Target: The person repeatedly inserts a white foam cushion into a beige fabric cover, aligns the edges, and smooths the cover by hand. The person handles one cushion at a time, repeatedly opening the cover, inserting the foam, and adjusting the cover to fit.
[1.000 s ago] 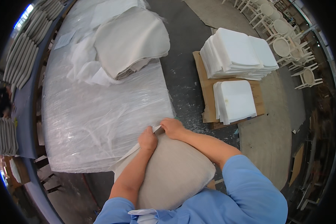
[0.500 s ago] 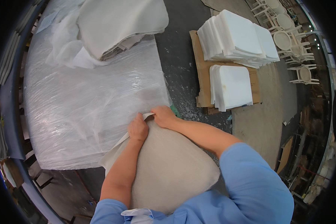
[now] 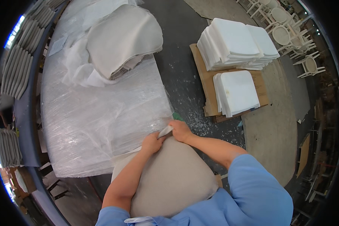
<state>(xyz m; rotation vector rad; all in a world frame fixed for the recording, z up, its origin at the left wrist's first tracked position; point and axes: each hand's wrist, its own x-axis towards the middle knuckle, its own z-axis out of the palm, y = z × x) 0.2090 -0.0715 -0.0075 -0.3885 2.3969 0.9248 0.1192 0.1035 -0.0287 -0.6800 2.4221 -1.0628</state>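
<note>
A beige fabric cushion cover (image 3: 173, 177), filled out and rounded, rests against my body at the near edge of a plastic-wrapped table surface (image 3: 83, 132). My left hand (image 3: 153, 143) is closed on the cover's far edge. Close by on the right, my right hand (image 3: 180, 130) grips the same edge, and a short strip of the fabric (image 3: 165, 132) is drawn up between the two. What fills the cover is hidden. Farther off on the wrapped surface lies a stack of beige fabric pieces (image 3: 124, 37), beside crumpled clear plastic (image 3: 81, 69).
To the right, stacks of white foam pads (image 3: 235, 39) and a smaller foam stack (image 3: 237, 92) sit on brown cardboard (image 3: 207, 94) on the floor. Pale chair frames (image 3: 282, 34) stand at the far right. Along the left, grey cushions (image 3: 17, 71) line a blue-edged table (image 3: 26, 132).
Both hands have shifted right and a little nearer, still gripping the cover's edge. The view has tilted, bringing more of the fabric stack and the left-hand cushions into sight.
</note>
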